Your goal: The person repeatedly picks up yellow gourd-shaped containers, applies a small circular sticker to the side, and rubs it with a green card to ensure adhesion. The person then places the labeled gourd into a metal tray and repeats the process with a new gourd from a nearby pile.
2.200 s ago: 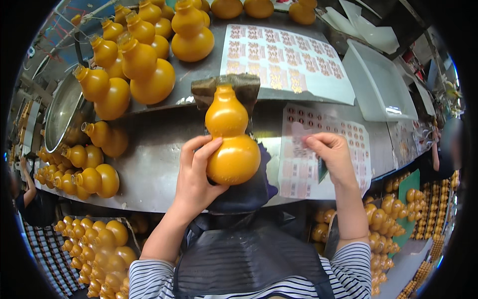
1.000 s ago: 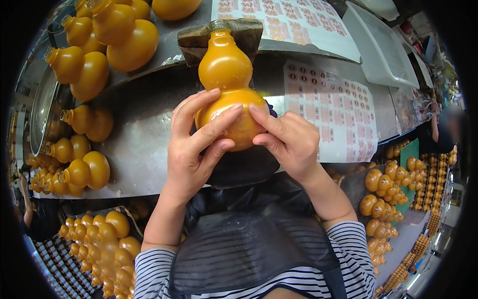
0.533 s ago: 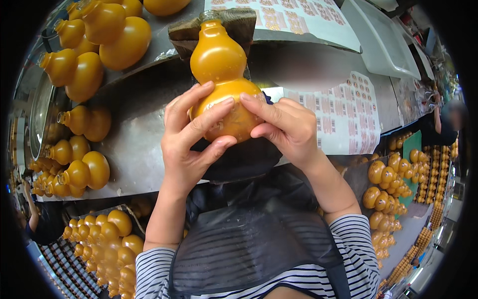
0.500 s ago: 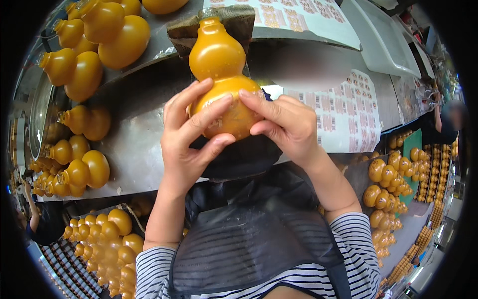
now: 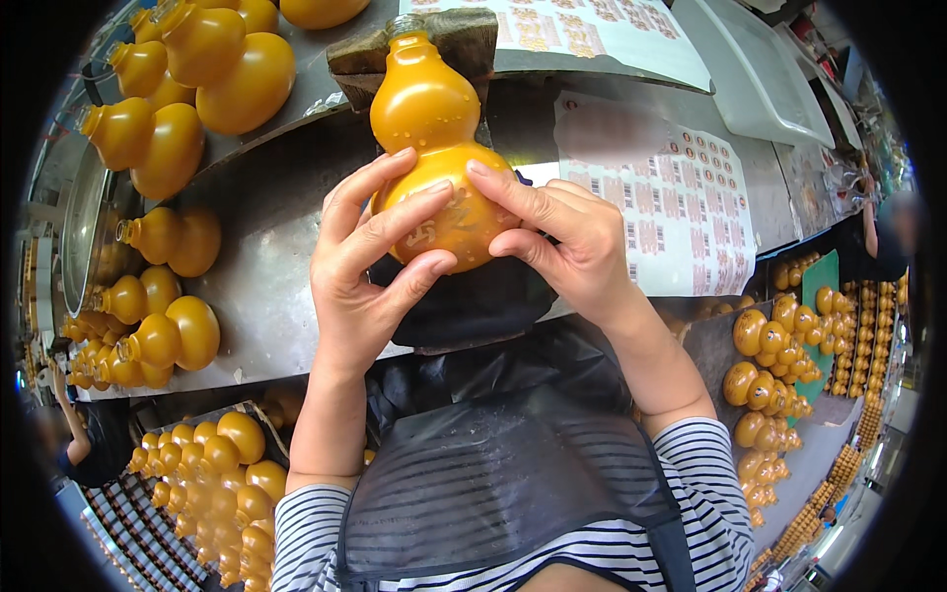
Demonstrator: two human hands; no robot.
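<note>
A glossy orange-yellow gourd-shaped bottle [image 5: 424, 107] lies tilted, its clear-rimmed neck away from me in a notched wooden rest [image 5: 353, 61]. Under its rounded base is a dark pad [image 5: 473, 308]. My left hand [image 5: 367, 237] grips the left side of the lower bulb, fingers on top and thumb near the base. Against the right side, my right hand [image 5: 570, 237] presses with index finger and thumb. Pale golden marks of a decal [image 5: 456, 219] show on the bulb between the hands. Water droplets dot the bottle.
Sheets of printed decals [image 5: 681, 222] lie to the right and at the far side of the metal bench [image 5: 266, 326]. Several similar bottles [image 5: 247, 84] stand on the left. A white plastic tray [image 5: 755, 79] sits far right. More bottles fill racks below, and people work at both edges.
My fingers have shifted slightly left and up across the lower bulb, and more of the golden decal marks show between them. The view has shifted a little.
</note>
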